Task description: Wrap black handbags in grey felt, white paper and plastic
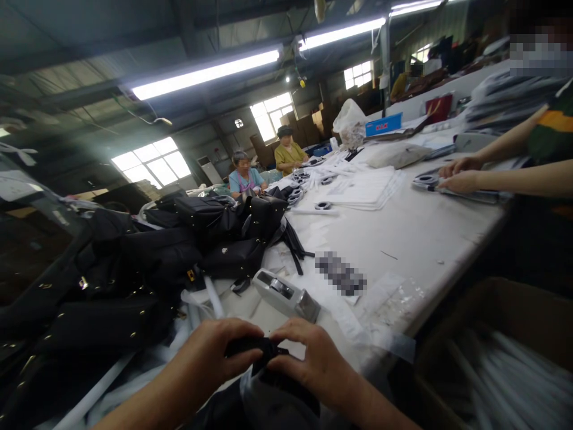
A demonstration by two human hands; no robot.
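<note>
Low in the middle of the view, a black strap [250, 346] is pinched between the thumb and fingers of my left hand [217, 351]. My right hand [316, 358], just beside it, is closed on the same black strap, close to a small dark piece that may be a buckle. Under both hands lies a black item [264, 409], probably a bag, partly hidden by the hands and the bottom edge. A grey tape dispenser [286, 294] stands on the white table [380, 239] just beyond my hands.
Black bags [179, 251] are piled on the left, with white tubes [96, 385] below. A box of white rods [514, 370] stands at lower right. Another person's hands [461, 175] hold a coiled item at right. Two people sit at the table's far end.
</note>
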